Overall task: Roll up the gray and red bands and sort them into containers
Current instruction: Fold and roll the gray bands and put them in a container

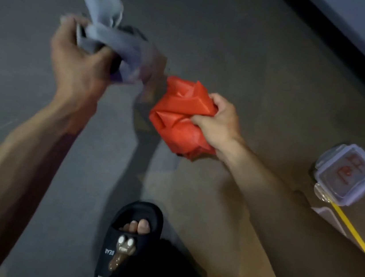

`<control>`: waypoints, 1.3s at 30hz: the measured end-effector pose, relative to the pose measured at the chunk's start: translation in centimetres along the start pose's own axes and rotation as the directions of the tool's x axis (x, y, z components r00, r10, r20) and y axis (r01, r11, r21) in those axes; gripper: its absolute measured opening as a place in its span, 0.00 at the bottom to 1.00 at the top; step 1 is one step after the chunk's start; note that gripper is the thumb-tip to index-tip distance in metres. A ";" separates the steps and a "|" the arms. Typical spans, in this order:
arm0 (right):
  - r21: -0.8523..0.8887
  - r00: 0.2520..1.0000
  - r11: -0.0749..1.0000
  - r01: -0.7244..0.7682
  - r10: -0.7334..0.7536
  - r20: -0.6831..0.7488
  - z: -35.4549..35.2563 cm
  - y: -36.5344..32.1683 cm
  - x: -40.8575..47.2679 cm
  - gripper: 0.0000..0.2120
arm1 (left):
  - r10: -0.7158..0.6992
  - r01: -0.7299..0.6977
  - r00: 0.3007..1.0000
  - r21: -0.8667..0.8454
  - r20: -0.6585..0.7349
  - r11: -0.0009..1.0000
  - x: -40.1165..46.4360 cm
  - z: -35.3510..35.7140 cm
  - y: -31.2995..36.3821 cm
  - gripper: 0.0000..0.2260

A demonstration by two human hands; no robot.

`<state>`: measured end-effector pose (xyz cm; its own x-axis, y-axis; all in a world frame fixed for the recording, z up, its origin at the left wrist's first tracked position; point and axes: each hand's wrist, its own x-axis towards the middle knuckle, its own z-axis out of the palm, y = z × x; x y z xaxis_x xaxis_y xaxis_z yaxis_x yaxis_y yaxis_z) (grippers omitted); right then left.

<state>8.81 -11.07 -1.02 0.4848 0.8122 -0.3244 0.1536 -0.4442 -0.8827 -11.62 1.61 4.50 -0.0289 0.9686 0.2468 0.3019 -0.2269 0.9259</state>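
**Bands bunched in both hands, neither rolled yet**

Fabric is what we are dealing with: limp, light, and quick to spring loose. Our left hand [81, 55] has its fingers curled round the gray band [111, 36], held up above the floor [247, 42], with one loose end sticking upward; that side is blurred, so we cannot tell how the rest lies. Our right hand [218, 122] pinches the red band [179, 117], a crumpled wad with sharp creases, held low and just beside the gray one.

We judge neither will slip, but both will unfold if we let go. To roll either one, we would find a free end, pull it flat and wind from there.

A clear lidded container [346, 174] with red writing sits on the floor to our right, well apart from both bands.
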 end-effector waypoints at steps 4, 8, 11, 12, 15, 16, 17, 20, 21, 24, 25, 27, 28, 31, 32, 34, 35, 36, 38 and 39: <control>0.329 0.997 0.943 -0.045 0.019 0.080 2.6 -4.6 0.8 0.18 | 0.155 -0.158 0.987 -0.110 -0.029 0.981 3.3 -0.4 3.1 0.10; 0.479 0.982 0.863 -0.163 0.096 0.162 3.5 -5.8 2.0 0.20 | 0.283 -0.280 0.959 -0.074 0.029 0.957 2.5 0.9 5.1 0.12; 0.357 0.978 0.911 -0.207 0.186 0.094 3.4 -3.4 2.0 0.21 | 0.217 -0.200 0.955 -0.101 0.204 0.975 0.0 2.2 5.4 0.17; 0.376 0.967 0.892 -0.252 0.221 0.123 3.1 -2.5 1.7 0.21 | 0.157 -0.126 0.949 -0.126 0.274 0.984 -0.8 2.7 5.0 0.18; 0.444 0.908 0.803 -0.398 0.276 0.314 1.5 -0.3 0.9 0.23 | -0.001 0.056 0.915 -0.124 0.403 0.991 -3.0 3.7 4.0 0.17; 0.395 0.890 0.813 -0.428 0.303 0.341 0.5 0.1 0.7 0.25 | -0.031 0.084 0.897 -0.102 0.441 0.991 -3.7 4.1 3.9 0.15; 0.332 0.881 0.834 -0.441 0.332 0.336 -0.8 0.6 0.7 0.26 | -0.056 0.112 0.880 -0.093 0.473 0.989 -4.3 4.4 3.8 0.15; 0.138 0.888 0.885 -0.444 0.414 0.202 -5.2 0.3 -0.1 0.21 | -0.115 0.239 0.834 -0.165 0.540 0.957 -5.7 5.7 5.1 0.14; 0.089 0.890 0.890 -0.446 0.432 0.142 -6.7 0.1 -0.5 0.19 | -0.133 0.283 0.822 -0.194 0.554 0.939 -6.0 6.3 5.7 0.13; 0.152 0.879 0.866 -0.476 0.470 0.081 -10.3 -0.5 -1.7 0.13 | -0.187 0.405 0.755 -0.223 0.628 0.887 -6.9 8.0 7.6 0.09; 0.251 0.870 0.833 -0.493 0.474 0.136 -11.3 -0.9 -2.1 0.13 | -0.206 0.434 0.724 -0.203 0.658 0.878 -7.2 8.6 7.9 0.08; 0.492 0.867 0.715 -0.497 0.384 0.317 -13.1 -2.3 -3.3 0.22 | -0.267 0.490 0.650 -0.124 0.711 0.863 -8.0 9.9 9.2 0.08; 0.579 0.869 0.654 -0.488 0.303 0.391 -13.9 -3.3 -4.0 0.27 | -0.284 0.502 0.614 -0.087 0.737 0.861 -8.4 10.4 10.0 0.07; 0.527 0.921 0.764 -0.371 0.231 0.313 -15.5 -5.3 -5.5 0.25 | -0.215 0.457 0.527 -0.061 0.822 0.887 -8.6 11.8 12.1 0.08; 0.459 0.946 0.833 -0.309 0.222 0.234 -16.0 -5.9 -5.8 0.20 | -0.197 0.453 0.497 -0.059 0.845 0.889 -8.4 12.1 13.1 0.10; 0.396 0.970 0.885 -0.244 0.224 0.096 -17.5 -6.6 -6.2 0.16 | -0.159 0.402 0.476 -0.053 0.865 0.914 -7.5 12.4 15.2 0.16; 0.378 0.967 0.891 -0.251 0.252 0.047 -18.3 -7.1 -6.5 0.16 | -0.141 0.366 0.476 -0.049 0.868 0.929 -7.0 12.4 16.4 0.17; 0.366 0.961 0.895 -0.255 0.277 -0.008 -19.0 -7.9 -6.9 0.14 | -0.144 0.347 0.470 -0.032 0.871 0.937 -6.4 12.5 17.6 0.17; 0.304 0.945 0.916 -0.264 0.309 -0.110 -20.4 -10.0 -8.1 0.07 | -0.190 0.321 0.425 0.049 0.885 0.946 -5.2 12.4 20.2 0.16; 0.267 0.937 0.927 -0.264 0.312 -0.159 -21.1 -11.0 -8.7 0.06 | -0.206 0.277 0.395 0.097 0.895 0.956 -4.6 12.2 21.5 0.16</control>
<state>21.02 -21.21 18.71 0.6387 0.5621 -0.5255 -0.2158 -0.5247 -0.8235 6.66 -6.50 19.82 0.7798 0.5198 -0.3489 0.3732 0.0614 0.9257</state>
